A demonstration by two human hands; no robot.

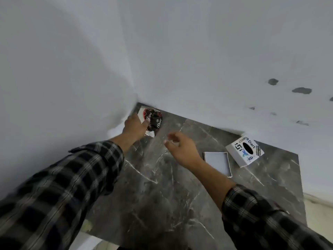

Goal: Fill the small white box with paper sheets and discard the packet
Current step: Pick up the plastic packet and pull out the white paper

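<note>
A dark, crumpled packet (154,121) with white lettering lies in the far corner of the dark marble table (162,186), against the wall. My left hand (134,126) reaches to it, fingers resting on its left side. My right hand (178,144) hovers over the table to the packet's right, fingers loosely curled and apart, holding nothing. An open shallow white box tray (217,162) lies flat at the right. Beside it, further right, sits the white box lid (245,153) with stickers and a dark oval hole.
White walls meet in a corner (134,98) just behind the packet. The right wall has several dark chipped spots (301,90). The table's right edge (302,186) drops to a pale floor.
</note>
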